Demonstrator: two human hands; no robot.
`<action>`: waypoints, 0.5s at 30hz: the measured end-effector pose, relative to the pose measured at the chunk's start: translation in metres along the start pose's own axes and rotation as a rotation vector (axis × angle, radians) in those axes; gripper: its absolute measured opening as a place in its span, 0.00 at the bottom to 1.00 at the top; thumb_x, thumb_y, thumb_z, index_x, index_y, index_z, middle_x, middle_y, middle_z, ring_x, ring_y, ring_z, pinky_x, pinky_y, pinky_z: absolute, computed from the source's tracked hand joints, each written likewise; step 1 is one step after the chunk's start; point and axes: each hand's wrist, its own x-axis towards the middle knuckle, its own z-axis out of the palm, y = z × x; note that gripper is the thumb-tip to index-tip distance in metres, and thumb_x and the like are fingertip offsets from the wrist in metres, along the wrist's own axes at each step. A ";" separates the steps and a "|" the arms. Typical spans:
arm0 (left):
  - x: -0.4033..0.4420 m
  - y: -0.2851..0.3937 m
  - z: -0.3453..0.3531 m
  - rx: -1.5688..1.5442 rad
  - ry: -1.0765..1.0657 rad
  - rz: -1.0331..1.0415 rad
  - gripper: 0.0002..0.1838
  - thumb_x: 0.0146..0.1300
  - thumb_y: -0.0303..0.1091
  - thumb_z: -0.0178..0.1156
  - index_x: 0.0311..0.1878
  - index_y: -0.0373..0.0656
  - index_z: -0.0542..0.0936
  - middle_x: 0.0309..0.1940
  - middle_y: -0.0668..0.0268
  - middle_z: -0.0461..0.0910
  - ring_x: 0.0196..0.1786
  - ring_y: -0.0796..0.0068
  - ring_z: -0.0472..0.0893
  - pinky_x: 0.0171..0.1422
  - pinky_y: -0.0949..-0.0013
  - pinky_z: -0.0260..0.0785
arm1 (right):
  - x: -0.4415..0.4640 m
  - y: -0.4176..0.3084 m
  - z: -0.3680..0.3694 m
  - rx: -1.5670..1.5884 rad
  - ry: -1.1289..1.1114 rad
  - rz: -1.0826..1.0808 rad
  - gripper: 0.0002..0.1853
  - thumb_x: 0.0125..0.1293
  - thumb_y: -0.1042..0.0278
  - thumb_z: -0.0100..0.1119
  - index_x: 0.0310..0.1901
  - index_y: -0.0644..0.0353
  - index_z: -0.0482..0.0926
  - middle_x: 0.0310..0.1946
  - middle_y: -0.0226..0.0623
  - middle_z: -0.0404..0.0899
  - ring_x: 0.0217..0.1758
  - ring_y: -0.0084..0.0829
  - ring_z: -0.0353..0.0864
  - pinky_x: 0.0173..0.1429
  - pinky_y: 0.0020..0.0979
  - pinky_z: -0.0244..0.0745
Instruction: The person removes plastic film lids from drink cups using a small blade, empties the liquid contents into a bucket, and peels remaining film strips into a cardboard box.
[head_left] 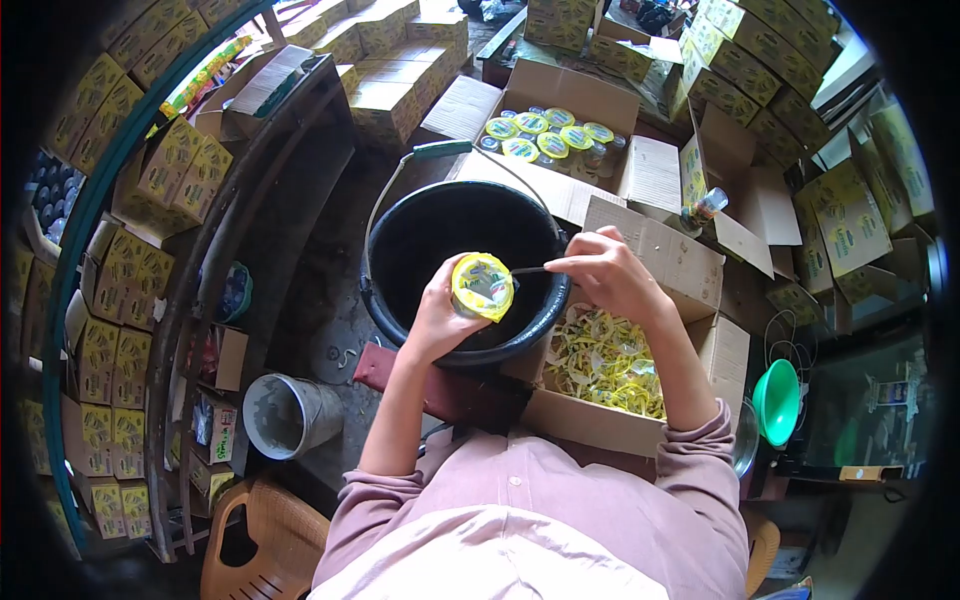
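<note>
My left hand [438, 318] is closed around a clear plastic cup [483, 286] with a yellow printed film lid, its top tilted toward me. My right hand [612, 272] pinches a thin dark tool [530, 270], perhaps a small knife; its tip is at the right edge of the lid. Both hands are over a large black bucket [385, 245] with a wire handle. Below my right forearm, a cardboard box [585, 428] holds a heap of yellow film scraps [607, 362].
Beyond the bucket stands an open carton [565, 88] of yellow-lidded cups [531, 122]. A clear jar [705, 207] rests on box flaps at right. A grey bucket [292, 415] is at left, a green bowl [776, 402] at right. Stacked yellow cartons [385, 95] surround the space.
</note>
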 end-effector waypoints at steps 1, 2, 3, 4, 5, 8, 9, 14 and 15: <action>0.005 0.002 -0.002 0.110 -0.005 0.032 0.34 0.35 0.27 0.71 0.51 0.36 0.69 0.44 0.58 0.75 0.49 0.67 0.76 0.57 0.69 0.67 | -0.006 0.001 -0.004 0.015 0.032 0.036 0.15 0.49 0.80 0.56 0.37 0.50 0.82 0.25 0.31 0.75 0.31 0.30 0.75 0.45 0.30 0.63; 0.010 0.005 -0.004 0.221 -0.012 0.064 0.34 0.35 0.27 0.71 0.51 0.36 0.70 0.44 0.57 0.75 0.49 0.64 0.76 0.56 0.68 0.67 | -0.012 0.001 -0.003 0.018 0.075 0.062 0.15 0.49 0.80 0.56 0.37 0.50 0.82 0.25 0.31 0.75 0.31 0.30 0.75 0.44 0.30 0.63; 0.016 0.008 -0.005 0.309 -0.025 0.081 0.34 0.34 0.27 0.70 0.50 0.34 0.70 0.44 0.54 0.74 0.50 0.58 0.75 0.56 0.66 0.66 | -0.019 0.002 0.000 0.021 0.119 0.088 0.15 0.49 0.81 0.56 0.37 0.51 0.82 0.25 0.32 0.75 0.30 0.31 0.75 0.43 0.31 0.63; 0.022 0.007 -0.007 0.432 -0.070 0.099 0.35 0.34 0.29 0.70 0.51 0.36 0.70 0.46 0.54 0.73 0.52 0.57 0.74 0.57 0.64 0.66 | -0.026 0.002 0.003 0.025 0.163 0.116 0.14 0.50 0.81 0.56 0.37 0.52 0.82 0.25 0.32 0.75 0.30 0.32 0.74 0.42 0.31 0.64; 0.025 0.008 -0.006 0.546 -0.100 0.056 0.36 0.33 0.30 0.70 0.52 0.37 0.69 0.46 0.55 0.72 0.52 0.57 0.74 0.56 0.63 0.66 | -0.032 -0.001 0.005 0.041 0.206 0.143 0.14 0.50 0.82 0.56 0.38 0.54 0.82 0.24 0.34 0.75 0.30 0.33 0.74 0.39 0.31 0.64; 0.038 -0.006 -0.003 0.816 -0.215 0.019 0.38 0.32 0.33 0.72 0.52 0.39 0.68 0.46 0.57 0.72 0.51 0.57 0.74 0.53 0.59 0.68 | -0.048 -0.015 0.017 0.130 0.338 0.304 0.15 0.50 0.82 0.56 0.39 0.54 0.81 0.24 0.34 0.75 0.29 0.33 0.74 0.38 0.32 0.64; 0.041 -0.009 -0.002 0.894 -0.259 0.020 0.38 0.32 0.33 0.72 0.51 0.39 0.68 0.45 0.57 0.71 0.51 0.57 0.74 0.52 0.58 0.69 | -0.054 -0.018 0.021 0.180 0.365 0.362 0.15 0.50 0.82 0.57 0.40 0.55 0.81 0.25 0.34 0.75 0.29 0.33 0.74 0.38 0.31 0.65; 0.061 -0.030 0.006 1.167 -0.530 -0.135 0.35 0.32 0.37 0.73 0.46 0.38 0.70 0.45 0.58 0.73 0.50 0.58 0.75 0.50 0.56 0.71 | -0.079 -0.035 0.039 0.241 0.460 0.497 0.15 0.49 0.83 0.58 0.40 0.57 0.81 0.26 0.35 0.75 0.30 0.32 0.75 0.38 0.30 0.68; 0.065 -0.036 0.007 1.226 -0.578 -0.151 0.35 0.31 0.38 0.74 0.46 0.38 0.70 0.44 0.58 0.74 0.49 0.57 0.76 0.49 0.56 0.71 | -0.081 -0.040 0.039 0.260 0.476 0.515 0.15 0.49 0.84 0.58 0.40 0.57 0.81 0.26 0.35 0.75 0.30 0.32 0.75 0.37 0.30 0.69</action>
